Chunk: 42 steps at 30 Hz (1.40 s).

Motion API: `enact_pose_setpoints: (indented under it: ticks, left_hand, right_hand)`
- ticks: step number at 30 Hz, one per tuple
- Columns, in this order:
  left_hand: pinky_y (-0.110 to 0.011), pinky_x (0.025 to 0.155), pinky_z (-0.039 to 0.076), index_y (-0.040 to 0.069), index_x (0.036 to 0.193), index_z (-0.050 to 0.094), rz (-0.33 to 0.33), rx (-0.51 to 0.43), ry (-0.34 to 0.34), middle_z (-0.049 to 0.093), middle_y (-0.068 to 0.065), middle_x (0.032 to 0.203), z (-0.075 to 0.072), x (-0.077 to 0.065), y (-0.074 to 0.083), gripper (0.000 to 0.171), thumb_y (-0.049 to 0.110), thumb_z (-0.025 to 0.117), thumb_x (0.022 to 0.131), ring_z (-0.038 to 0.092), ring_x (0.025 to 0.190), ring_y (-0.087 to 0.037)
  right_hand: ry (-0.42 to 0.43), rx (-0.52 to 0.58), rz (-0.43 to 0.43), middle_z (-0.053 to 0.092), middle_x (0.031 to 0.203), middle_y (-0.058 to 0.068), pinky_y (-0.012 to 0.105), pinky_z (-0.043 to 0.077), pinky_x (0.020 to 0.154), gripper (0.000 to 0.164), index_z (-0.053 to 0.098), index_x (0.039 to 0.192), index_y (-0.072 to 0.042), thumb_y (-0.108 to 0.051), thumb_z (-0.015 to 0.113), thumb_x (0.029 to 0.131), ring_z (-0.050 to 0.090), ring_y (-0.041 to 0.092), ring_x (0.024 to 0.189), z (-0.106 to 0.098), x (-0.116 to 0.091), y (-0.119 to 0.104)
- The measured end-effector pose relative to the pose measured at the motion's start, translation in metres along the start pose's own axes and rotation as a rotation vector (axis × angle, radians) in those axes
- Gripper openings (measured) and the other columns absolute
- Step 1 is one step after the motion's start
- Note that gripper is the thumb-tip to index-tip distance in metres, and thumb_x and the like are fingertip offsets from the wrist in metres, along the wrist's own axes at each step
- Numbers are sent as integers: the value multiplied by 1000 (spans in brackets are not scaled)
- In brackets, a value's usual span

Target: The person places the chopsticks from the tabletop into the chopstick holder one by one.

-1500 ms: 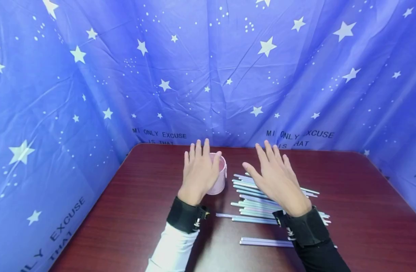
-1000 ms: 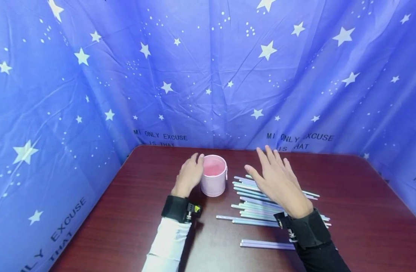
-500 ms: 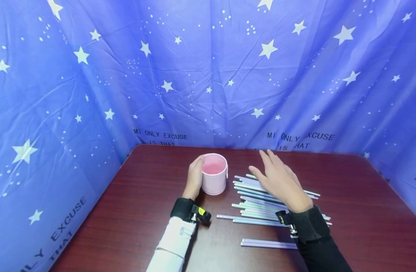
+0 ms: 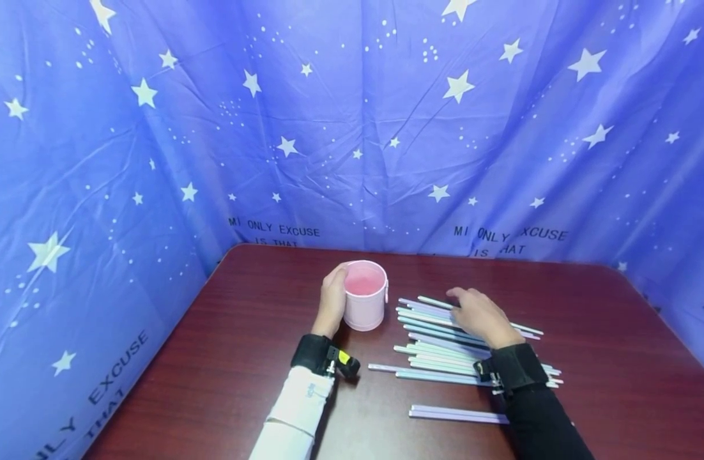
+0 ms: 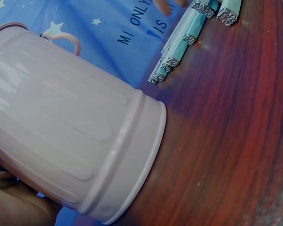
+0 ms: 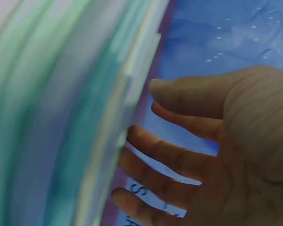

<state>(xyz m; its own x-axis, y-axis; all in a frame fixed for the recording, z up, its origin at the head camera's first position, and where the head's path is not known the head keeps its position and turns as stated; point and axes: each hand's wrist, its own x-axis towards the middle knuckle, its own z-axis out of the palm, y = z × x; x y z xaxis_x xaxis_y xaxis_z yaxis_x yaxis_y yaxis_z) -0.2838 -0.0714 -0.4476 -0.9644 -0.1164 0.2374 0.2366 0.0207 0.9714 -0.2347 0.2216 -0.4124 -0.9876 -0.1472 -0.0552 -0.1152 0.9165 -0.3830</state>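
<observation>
A small pale pink bucket (image 4: 365, 314) stands upright on the table, its mouth upward and pinker inside. My left hand (image 4: 331, 301) holds it from the left, fingers curved round the far side and partly hidden. In the left wrist view the bucket (image 5: 70, 113) fills much of the picture. Many slim pastel sticks (image 4: 429, 335), in mint, teal, white and lilac, lie side by side to the right of the bucket. Over their far end hovers my right hand (image 4: 483, 316). In the right wrist view its bent fingers (image 6: 174, 160) and thumb stand apart beside the sticks, pinching nothing.
Two lilac sticks (image 4: 455, 414) lie apart, nearer the front of the dark red wooden table (image 4: 243, 358). A blue curtain (image 4: 352, 128) with white stars hangs behind the table and along its sides.
My left hand has swung from above the bucket to its left side and taken hold of it. My right hand has lowered toward the sticks, its fingers bending.
</observation>
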Motion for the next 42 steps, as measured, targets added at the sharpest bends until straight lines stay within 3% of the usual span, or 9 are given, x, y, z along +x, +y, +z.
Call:
enact_pose_setpoints:
  ticks: [8,15,21,24,31,42]
  left_hand:
    - [-52,121,48,-3,133,72,-3,-2,-10,73,-23,134,0,-1,3,42,17,42,110,64,134,-36]
    - [-54,122,46,-2,133,72,-3,-9,-11,73,-23,134,1,-1,1,42,18,44,110,64,135,-36]
    - [-53,121,47,-1,133,72,-10,11,-9,74,-21,134,0,-1,0,42,18,43,110,64,134,-35]
    - [-53,121,47,-1,133,72,-7,22,-6,74,-21,134,0,0,0,42,19,43,109,64,134,-35]
    - [-53,122,47,-2,133,72,-4,6,-5,73,-22,134,-1,0,-2,43,18,43,109,64,135,-35]
    - [-52,123,46,-2,134,72,-6,2,-9,73,-22,135,-1,0,-2,43,18,43,109,63,136,-35]
  right_hand:
    - [63,-13,-29,69,118,26,65,57,94,25,76,119,-3,-6,72,95,64,50,116,11,6,12]
    - [43,9,11,69,117,24,61,56,92,21,73,116,-2,-7,71,96,64,45,114,10,6,13]
    - [68,15,-2,67,97,12,49,54,78,6,69,100,-7,-4,72,95,62,30,91,13,7,13]
    - [83,5,-25,64,89,9,46,53,74,7,68,95,-8,-3,73,95,60,27,85,14,8,13]
    - [154,1,-65,70,92,11,52,56,79,6,69,98,-4,-1,72,94,64,30,86,7,4,9]
    - [439,99,-209,71,102,21,59,50,86,23,72,121,4,3,66,99,63,41,98,-27,-9,-20]
